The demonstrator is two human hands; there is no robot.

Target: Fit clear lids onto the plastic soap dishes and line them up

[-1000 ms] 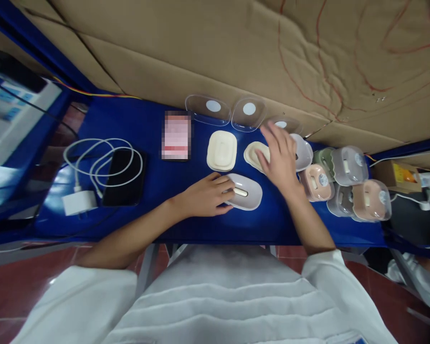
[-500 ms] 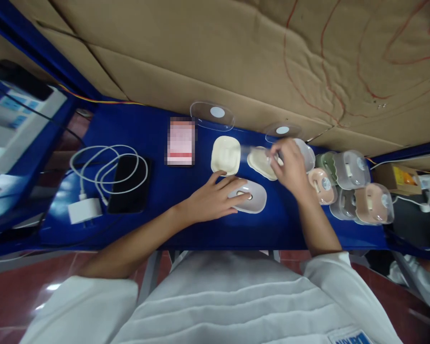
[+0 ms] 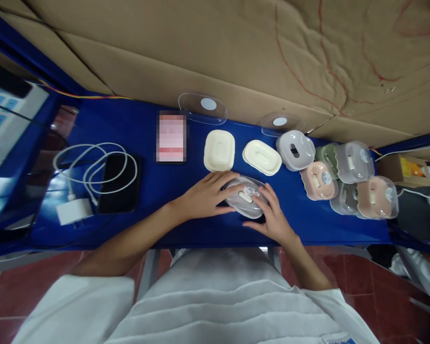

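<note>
A grey soap box [image 3: 245,197] with a clear lid on it sits at the front of the blue table [image 3: 146,191]. My left hand [image 3: 208,193] rests against its left side, fingers curved over the edge. On the right side, the fingers of my right hand [image 3: 272,217] press on the lid. Behind it lie two cream trays [image 3: 219,150] [image 3: 262,156] and a grey tray [image 3: 295,150]. Two loose clear lids [image 3: 202,108] [image 3: 280,123] lean at the cardboard wall.
Several closed pink, green and grey boxes [image 3: 351,179] cluster at the right. A black phone [image 3: 117,183], a white cable and charger [image 3: 69,210] lie at the left. A pink card [image 3: 171,136] sits at the back. Cardboard [image 3: 236,48] walls off the rear.
My right hand took a clear lid from the back wall, brought it forward and set it on the grey box. My left hand stayed at the box.
</note>
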